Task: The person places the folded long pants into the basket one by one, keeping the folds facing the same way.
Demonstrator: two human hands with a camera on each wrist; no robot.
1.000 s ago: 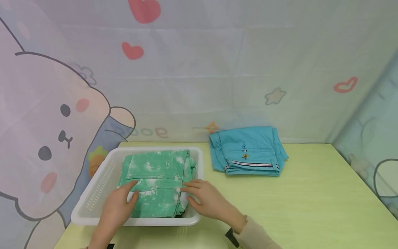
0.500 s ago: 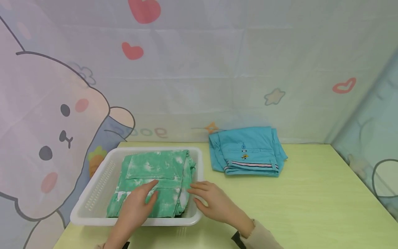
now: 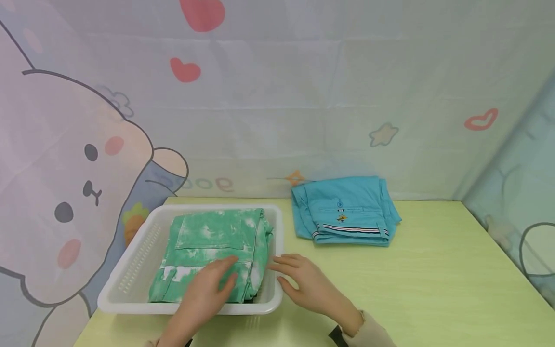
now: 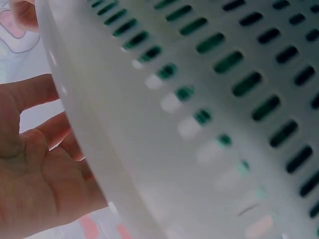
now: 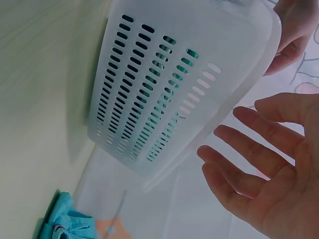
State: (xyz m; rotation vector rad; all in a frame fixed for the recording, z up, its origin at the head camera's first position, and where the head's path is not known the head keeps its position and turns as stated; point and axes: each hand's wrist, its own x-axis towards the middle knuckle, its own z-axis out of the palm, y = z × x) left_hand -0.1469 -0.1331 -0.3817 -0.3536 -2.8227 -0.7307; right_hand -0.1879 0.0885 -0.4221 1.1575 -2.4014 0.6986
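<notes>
A white slotted basket (image 3: 130, 270) stands on the yellow-green table at the front left and holds folded green tie-dye shorts (image 3: 208, 241). My left hand (image 3: 212, 289) rests flat on the near part of the shorts, fingers straight. In the left wrist view the left hand (image 4: 35, 169) shows beside the basket (image 4: 189, 119) wall. My right hand (image 3: 299, 279) hovers open just outside the basket's near right corner, fingers spread and holding nothing. The right wrist view has the right hand (image 5: 269, 169) open next to the basket (image 5: 164, 94) wall.
Folded blue shorts (image 3: 347, 212) with a striped hem lie at the back of the table (image 3: 425, 289), right of the basket, and appear as blue shorts (image 5: 62, 219) in the right wrist view. A cartoon-printed curtain (image 3: 86, 144) surrounds the table on three sides.
My left hand slid rightward across the green shorts, smoothing them flat. My right hand drew back from the shorts to outside the basket's right corner.
</notes>
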